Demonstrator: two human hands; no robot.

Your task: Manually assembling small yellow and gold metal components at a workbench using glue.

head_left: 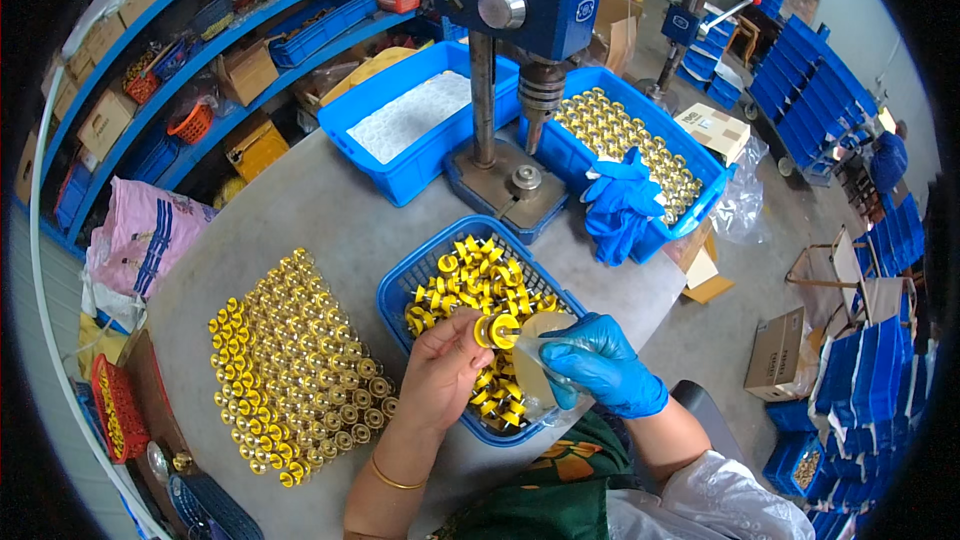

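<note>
My bare left hand (pixel 440 365) pinches a small round part with a brass rim and a yellow face (pixel 503 331) between thumb and fingertips. In a blue glove, my right hand (pixel 605 365) is closed around a translucent plastic piece (pixel 541 365), whose narrow dark tip meets the yellow face; whether it is a bag or a soft bottle I cannot tell. Beneath both hands stands a blue mesh basket (pixel 398 285) full of loose yellow pieces with metal stems (pixel 480 270). Left of it, rows of brass-and-yellow parts (pixel 300 360) stand close together on the grey table (pixel 235 240).
Behind the basket rises a blue drill press (pixel 515 5). Flanking it are a blue tray with white lining (pixel 400 120) and a blue tray of brass parts (pixel 630 140), blue gloves (pixel 625 200) over its edge. Shelves (pixel 230 35) line the left; a red basket (pixel 118 408) sits below.
</note>
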